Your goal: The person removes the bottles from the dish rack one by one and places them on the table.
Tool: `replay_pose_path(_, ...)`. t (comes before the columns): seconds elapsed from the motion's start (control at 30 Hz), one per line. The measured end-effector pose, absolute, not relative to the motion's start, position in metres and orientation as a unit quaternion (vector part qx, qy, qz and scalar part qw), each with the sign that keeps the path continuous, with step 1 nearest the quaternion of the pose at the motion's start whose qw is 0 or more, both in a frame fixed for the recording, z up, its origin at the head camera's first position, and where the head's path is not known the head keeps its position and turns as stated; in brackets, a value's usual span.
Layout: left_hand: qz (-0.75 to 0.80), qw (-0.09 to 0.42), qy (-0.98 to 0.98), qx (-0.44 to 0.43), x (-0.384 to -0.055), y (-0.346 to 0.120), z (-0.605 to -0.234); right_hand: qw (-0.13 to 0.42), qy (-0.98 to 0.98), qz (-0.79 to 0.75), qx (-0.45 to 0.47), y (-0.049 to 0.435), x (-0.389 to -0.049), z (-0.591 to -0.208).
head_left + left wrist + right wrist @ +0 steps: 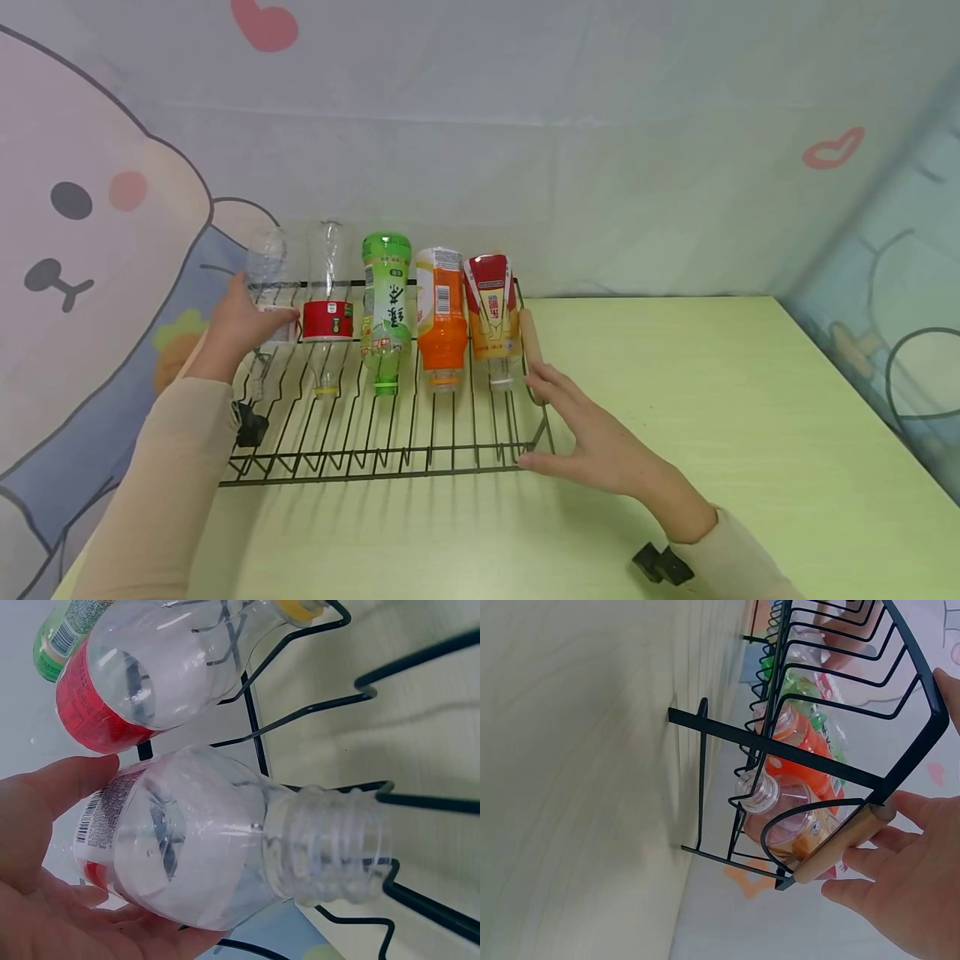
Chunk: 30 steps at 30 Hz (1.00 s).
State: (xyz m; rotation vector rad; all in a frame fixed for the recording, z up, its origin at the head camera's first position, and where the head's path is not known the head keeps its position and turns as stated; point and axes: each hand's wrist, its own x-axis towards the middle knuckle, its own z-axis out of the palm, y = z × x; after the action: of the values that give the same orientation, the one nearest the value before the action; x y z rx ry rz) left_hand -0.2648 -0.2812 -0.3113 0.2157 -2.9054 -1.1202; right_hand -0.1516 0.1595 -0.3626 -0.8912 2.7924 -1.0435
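Black wire rack (345, 477), standing on a pale table (697, 375). At its left end: clear bottle (195, 840), neck towards the near side, gripped between thumb and fingers of the left hand (238, 323). Rightward in a row: red-labelled bottle (327, 322), green bottle (386, 308), orange bottle (442, 325), red-and-yellow bottle (492, 308). Right hand (600, 442): fingers spread, grasping nothing, fingertips at the wooden handle (530, 335) on the rack's right end.

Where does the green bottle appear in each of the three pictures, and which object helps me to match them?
Head: green bottle left of centre, third in the row of five.
Left wrist: green bottle at upper left, cut by the top edge.
Right wrist: green bottle above and right of centre, just beyond the orange bottle.
Shared landmark: black rack.
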Motion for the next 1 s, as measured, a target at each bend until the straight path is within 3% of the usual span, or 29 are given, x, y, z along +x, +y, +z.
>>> replay_pose_path(0.2, -0.359, 0.001, -0.93, 0.076, -0.264, -0.284, -0.311, 0.015, 0.895, -0.338, -0.289, 0.16, -0.152, -0.363)
replay_pose_path(0.5, -0.378, 0.034, -0.923, 0.068, -0.267, -0.287, -0.305, 0.013, 0.896, -0.336, -0.291, 0.16, -0.153, -0.363)
replay_pose_path(1.0, -0.34, 0.054, -0.936, 0.07, -0.256, -0.272, -0.266, 0.007, 0.896, -0.328, -0.3, 0.166, -0.158, -0.35)
